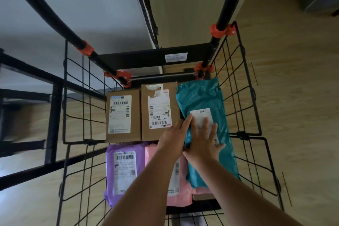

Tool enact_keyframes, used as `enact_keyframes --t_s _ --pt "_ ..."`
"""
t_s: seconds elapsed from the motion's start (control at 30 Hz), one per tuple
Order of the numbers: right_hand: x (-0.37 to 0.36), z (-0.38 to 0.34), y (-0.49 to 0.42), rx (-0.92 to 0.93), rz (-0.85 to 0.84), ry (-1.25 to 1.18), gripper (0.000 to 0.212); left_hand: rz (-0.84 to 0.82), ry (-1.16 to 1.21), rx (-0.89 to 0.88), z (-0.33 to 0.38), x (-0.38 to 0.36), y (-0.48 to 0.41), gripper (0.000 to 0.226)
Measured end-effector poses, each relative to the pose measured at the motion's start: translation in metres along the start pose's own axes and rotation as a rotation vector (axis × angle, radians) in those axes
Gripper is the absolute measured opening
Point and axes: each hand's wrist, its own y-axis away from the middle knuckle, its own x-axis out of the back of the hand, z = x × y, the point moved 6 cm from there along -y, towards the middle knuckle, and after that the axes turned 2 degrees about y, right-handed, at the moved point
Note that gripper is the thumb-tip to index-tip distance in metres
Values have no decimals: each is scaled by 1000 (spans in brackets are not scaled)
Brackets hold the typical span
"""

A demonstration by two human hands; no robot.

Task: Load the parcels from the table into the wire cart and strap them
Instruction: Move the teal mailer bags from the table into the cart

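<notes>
Only the head cam here, looking straight down into the cart (pixel 244 134), which stands on a wood floor (pixel 293 97).

Both hands are on the teal bag (pixel 201 97), which lies along the cart's right side with its near end overlapping the pink bag (pixel 180 199). The right hand (pixel 203 139) is flat on the teal bag's white label, fingers straight and spread, palm down, so it's open and pressing rather than gripping. The left hand (pixel 170 139) is at the bag's left edge, just beside the right box (pixel 159 108). Its index finger points along that edge and touches the label, but the other fingers are hidden, so I honestly can't tell if it's holding the bag or just resting there.

The rest of the load is already inside. The left box (pixel 136 115) and the right box sit side by side at the far end, labels up and touching each other. Nearer to the person, the purple bag (pixel 126 170) lies on the left with the pink bag next to it, partly under the forearms.

Orange clamps (pixel 220 30) hold the black handle poles to the cart's far corners. A black frame (pixel 53 115) stands off to the left, outside the wire.
</notes>
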Motion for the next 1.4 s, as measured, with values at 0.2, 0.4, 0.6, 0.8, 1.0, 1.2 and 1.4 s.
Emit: enact_keyframes --t_s 0.2,0.4,0.6,0.8,1.0,1.2,1.4 --pt "-6 16 -13 36 -33 72 88 40 -70 -4 4 6 6 90" --pt "-6 10 -15 43 -161 43 100 62 -311 18 11 21 -10 77" --pt "-14 7 -20 18 -228 160 113 129 -500 8 28 24 -24 78" --pt "-21 9 -31 27 -180 174 106 -14 -605 78 13 3 -40 95" --pt "-14 10 -30 44 -152 190 109 -74 -636 71 15 0 -50 94" --pt "11 9 -21 65 -125 167 104 -57 -625 63 23 13 -26 89" --pt "32 2 4 114 -80 213 96 -2 -385 114 13 30 9 72"
